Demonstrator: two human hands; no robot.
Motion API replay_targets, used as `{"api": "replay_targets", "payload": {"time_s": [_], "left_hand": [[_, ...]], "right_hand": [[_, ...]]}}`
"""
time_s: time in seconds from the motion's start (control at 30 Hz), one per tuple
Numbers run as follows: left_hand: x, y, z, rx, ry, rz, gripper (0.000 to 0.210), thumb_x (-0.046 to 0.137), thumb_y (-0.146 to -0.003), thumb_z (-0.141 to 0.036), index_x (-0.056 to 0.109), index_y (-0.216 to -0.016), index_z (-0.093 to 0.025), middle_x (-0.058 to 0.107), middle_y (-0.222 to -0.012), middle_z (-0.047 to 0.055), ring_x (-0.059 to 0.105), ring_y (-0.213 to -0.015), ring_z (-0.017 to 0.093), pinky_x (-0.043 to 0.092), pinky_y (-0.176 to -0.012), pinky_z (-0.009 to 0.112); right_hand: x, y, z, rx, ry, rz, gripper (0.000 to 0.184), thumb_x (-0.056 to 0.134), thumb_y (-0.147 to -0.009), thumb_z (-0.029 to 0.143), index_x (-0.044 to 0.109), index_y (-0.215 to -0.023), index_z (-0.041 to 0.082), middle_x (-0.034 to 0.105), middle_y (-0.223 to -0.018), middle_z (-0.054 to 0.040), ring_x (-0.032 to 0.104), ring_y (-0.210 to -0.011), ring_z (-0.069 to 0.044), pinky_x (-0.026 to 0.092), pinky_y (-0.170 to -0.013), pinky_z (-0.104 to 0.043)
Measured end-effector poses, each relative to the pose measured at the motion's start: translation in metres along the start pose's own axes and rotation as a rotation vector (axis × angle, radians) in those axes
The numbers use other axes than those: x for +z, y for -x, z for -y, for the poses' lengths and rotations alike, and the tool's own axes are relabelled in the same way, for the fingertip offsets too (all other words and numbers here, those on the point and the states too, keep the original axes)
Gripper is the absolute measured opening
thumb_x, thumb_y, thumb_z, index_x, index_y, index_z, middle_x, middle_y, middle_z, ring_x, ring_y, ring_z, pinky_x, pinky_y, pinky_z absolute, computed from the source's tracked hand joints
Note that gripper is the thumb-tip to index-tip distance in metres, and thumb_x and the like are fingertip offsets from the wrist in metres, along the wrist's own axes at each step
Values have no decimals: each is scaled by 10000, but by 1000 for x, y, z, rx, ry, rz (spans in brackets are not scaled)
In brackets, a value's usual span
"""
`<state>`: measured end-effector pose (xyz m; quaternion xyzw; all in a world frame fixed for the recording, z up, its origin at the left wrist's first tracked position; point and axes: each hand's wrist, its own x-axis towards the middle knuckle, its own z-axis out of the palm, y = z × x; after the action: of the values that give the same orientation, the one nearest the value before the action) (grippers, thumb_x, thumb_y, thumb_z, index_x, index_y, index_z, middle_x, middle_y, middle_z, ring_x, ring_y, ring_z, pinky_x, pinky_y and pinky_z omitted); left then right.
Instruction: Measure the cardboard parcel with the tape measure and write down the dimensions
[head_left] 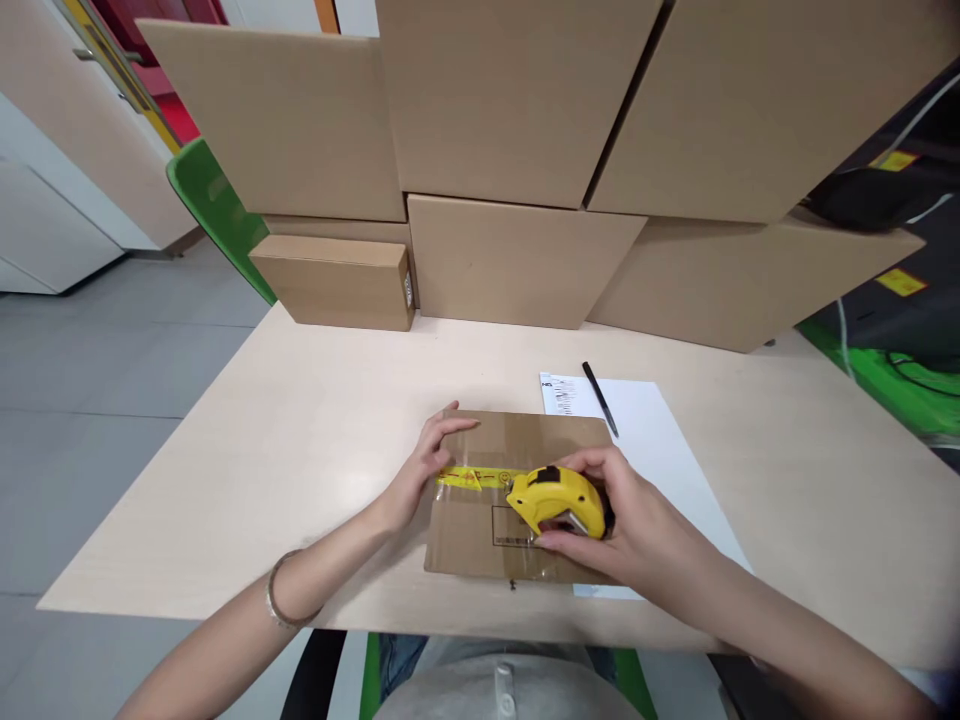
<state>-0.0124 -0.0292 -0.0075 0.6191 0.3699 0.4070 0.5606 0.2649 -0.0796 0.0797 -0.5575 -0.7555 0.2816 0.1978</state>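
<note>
A flat brown cardboard box (pixel 517 440) lies on the table in front of me, with clear tape and a small printed frame on its top. My right hand (pixel 619 510) is wrapped round a yellow tape measure (pixel 566 497) with black parts, over the right half of the box. From its mouth leftward runs a yellow strip (pixel 480 478) with dark and red marks; I cannot tell whether it is the blade or tape stuck on the box. At the box's left edge rests my left hand (pixel 424 460), index finger stretched over the top and thumb near the strip's end.
White paper (pixel 667 450) lies partly under the box, a black pen (pixel 600 398) on it. Large cardboard boxes (pixel 517 260) stand stacked along the table's far edge, with a smaller box (pixel 337 285) at the left. A green chair (pixel 214 215) stands behind the table (pixel 262 480).
</note>
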Motion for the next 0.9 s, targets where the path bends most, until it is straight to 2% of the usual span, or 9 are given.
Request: {"api": "replay_targets", "payload": {"time_s": [0.07, 0.1, 0.23, 0.37, 0.47, 0.57, 0.67, 0.77, 0.9], "left_hand": [[2, -1, 1, 5, 75, -46, 501, 349, -1049, -546, 661, -1335, -278, 478, -1614, 57, 178, -1633, 313, 89, -1336, 553], [4, -2, 0, 6, 116, -65, 562, 309, -1056, -605, 685, -1308, -271, 525, -1579, 60, 201, -1627, 309, 95, -1340, 537], [8, -5, 0, -55, 317, -105, 739, 374, -954, -825, 742, -1233, -247, 644, -1481, 65, 351, -1565, 342, 210, -1321, 493], [7, -8, 6, -129, 443, -138, 824, 446, -888, -880, 716, -1296, -217, 665, -1469, 84, 443, -1513, 351, 275, -1291, 465], [2, -8, 11, -89, 386, -94, 816, 383, -926, -863, 691, -1335, -229, 650, -1474, 88, 441, -1507, 340, 272, -1283, 475], [-6, -7, 10, 25, 162, -8, 658, 429, -980, -766, 687, -1330, -272, 631, -1438, 85, 469, -1445, 336, 285, -1260, 521], [-13, -6, 2, 74, -61, 52, 479, 569, -996, -609, 661, -1362, -313, 606, -1396, 86, 477, -1391, 329, 300, -1235, 544], [-15, -5, -4, 54, -93, 84, 426, 558, -1021, -537, 631, -1391, -338, 563, -1422, 84, 447, -1409, 330, 297, -1229, 551], [-16, -5, -4, 19, -89, 95, 436, 550, -1017, -556, 628, -1396, -354, 560, -1361, 85, 455, -1358, 342, 304, -1200, 567]], "right_hand": [[-3, -6, 8, -3, -116, 68, 473, 691, -923, 555, 517, -1248, 258, 753, -1093, -95, 756, -911, -271, 618, -719, -394], [-5, -12, 14, -53, -135, 73, 469, 665, -949, 533, 496, -1291, 261, 756, -1114, -101, 762, -925, -275, 622, -732, -398], [-3, -48, 45, -346, -56, 80, 435, 609, -1007, 478, 488, -1370, 272, 720, -1291, -121, 747, -1070, -300, 611, -866, -445], [5, -74, 66, -419, 57, 250, 384, 601, -1022, 362, 530, -1391, 280, 694, -1383, -96, 751, -1086, -282, 604, -905, -437], [8, -76, 65, -437, 58, 288, 422, 608, -1014, 300, 532, -1430, 310, 661, -1460, -63, 730, -1163, -264, 595, -947, -415], [0, -68, 49, -416, 41, 244, 465, 648, -992, 310, 539, -1443, 329, 685, -1439, -33, 705, -1217, -253, 574, -991, -398], [-22, -50, 21, -298, 72, 185, 440, 697, -953, 344, 608, -1382, 323, 761, -1288, -29, 744, -1094, -255, 586, -924, -388], [-56, -23, -17, -132, 38, 164, 403, 712, -936, 434, 670, -1318, 310, 788, -1165, -42, 758, -928, -237, 603, -777, -345], [-90, 11, -66, 4, -42, 38, 375, 751, -890, 502, 725, -1203, 296, 768, -1167, -77, 735, -877, -230, 614, -705, -322]]}}
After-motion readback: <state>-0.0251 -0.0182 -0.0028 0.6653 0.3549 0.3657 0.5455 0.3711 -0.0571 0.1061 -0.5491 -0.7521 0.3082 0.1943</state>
